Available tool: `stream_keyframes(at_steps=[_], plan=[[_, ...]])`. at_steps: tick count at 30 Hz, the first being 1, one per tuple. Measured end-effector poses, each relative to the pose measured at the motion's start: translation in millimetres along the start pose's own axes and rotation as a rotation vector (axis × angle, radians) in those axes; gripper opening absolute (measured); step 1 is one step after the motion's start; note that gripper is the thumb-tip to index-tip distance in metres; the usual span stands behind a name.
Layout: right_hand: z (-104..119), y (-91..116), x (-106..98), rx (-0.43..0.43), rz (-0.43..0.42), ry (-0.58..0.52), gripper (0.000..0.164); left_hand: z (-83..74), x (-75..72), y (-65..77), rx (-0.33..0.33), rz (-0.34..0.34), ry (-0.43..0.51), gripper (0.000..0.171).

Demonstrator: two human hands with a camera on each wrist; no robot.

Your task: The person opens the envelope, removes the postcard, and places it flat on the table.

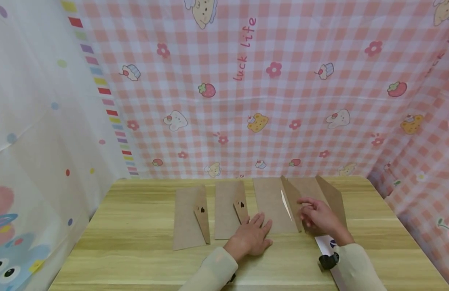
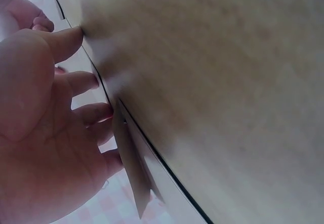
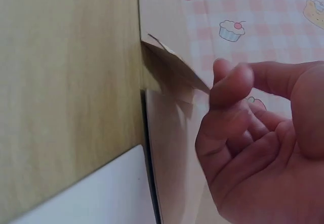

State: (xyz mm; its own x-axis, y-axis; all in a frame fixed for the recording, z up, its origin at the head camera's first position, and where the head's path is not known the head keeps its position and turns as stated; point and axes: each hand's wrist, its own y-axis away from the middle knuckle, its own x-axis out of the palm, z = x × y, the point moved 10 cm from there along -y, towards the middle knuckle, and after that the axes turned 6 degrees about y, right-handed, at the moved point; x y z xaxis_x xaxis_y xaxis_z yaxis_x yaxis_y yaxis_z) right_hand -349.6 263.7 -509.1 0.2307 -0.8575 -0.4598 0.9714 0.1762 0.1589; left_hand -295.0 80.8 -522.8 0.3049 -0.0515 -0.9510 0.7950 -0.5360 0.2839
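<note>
My left hand (image 1: 250, 239) lies palm down with its fingers spread at the front of the brown cards. In the left wrist view its fingers (image 2: 93, 114) reach the edge of the row. My right hand (image 1: 320, 218) is at the third brown card (image 1: 269, 206), thumb and forefinger pinching the free edge of its raised flap (image 1: 292, 200). Its other fingers curl in toward the palm, as the right wrist view shows. A narrow white streak shows beside that flap. Beyond it is a fourth brown card (image 1: 307, 188), partly behind my right hand, with its own flap (image 1: 333, 198) standing up.
Two more brown cards, one at far left (image 1: 186, 218) and one beside it (image 1: 224, 210), have narrow flaps with black marks. A white sheet with a dark blue mark (image 1: 322, 244) lies under my right wrist. A pink checked cloth (image 1: 268, 97) hangs behind the wooden table (image 1: 129, 242).
</note>
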Motion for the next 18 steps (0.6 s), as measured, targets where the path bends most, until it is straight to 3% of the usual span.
stream_keyframes(at_steps=[8, 18], plan=[[-3.7, 0.1, -0.7, 0.057, 0.001, -0.032, 0.042, 0.6, 2.2, -0.6, 0.003, -0.001, -0.006, 0.062], [1.3, 0.3, -1.4, 0.086, -0.028, 0.004, 0.039, 0.6, -0.5, 1.7, 0.009, -0.015, -0.006, 0.062]])
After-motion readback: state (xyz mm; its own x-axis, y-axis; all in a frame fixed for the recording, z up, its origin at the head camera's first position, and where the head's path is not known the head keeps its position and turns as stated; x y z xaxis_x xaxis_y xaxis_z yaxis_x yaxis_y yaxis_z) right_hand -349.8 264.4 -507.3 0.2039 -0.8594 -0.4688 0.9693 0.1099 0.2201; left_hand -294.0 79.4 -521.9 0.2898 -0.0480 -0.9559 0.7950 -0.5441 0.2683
